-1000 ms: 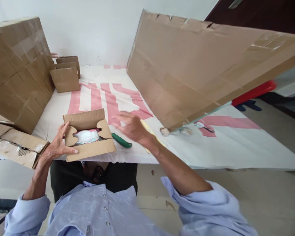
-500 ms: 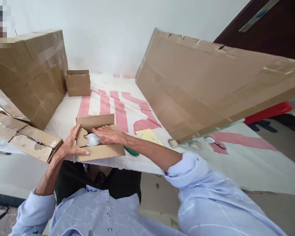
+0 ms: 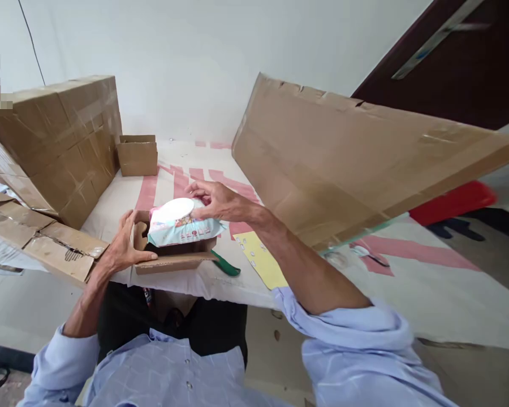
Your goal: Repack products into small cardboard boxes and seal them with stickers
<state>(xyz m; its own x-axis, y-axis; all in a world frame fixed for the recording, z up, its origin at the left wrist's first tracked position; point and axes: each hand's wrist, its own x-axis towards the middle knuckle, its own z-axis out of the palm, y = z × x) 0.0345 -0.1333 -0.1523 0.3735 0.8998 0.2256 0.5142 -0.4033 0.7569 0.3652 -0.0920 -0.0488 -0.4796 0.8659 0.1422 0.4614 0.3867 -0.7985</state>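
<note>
A small open cardboard box (image 3: 173, 264) stands at the table's near edge. My left hand (image 3: 122, 249) grips its left end, thumb along the near side and fingers at the back corner. Tilted above the box opening is a soft pack of wipes (image 3: 186, 227), light blue and pink with a white oval lid. My right hand (image 3: 214, 200) holds the pack by its right end, with the thumb on top; some of the fingers behind it are hidden.
A large cardboard carton (image 3: 68, 147) and a smaller box (image 3: 138, 157) stand at the left. A big cardboard panel (image 3: 343, 164) leans at the right. Near the box lie a green-handled object (image 3: 226, 264) and a yellow sheet (image 3: 258, 260) with small stickers. A long flattened carton (image 3: 59, 246) is at left.
The wipes pack, earlier down inside the box, is now raised above it in my right hand. My left hand stays on the box's left end.
</note>
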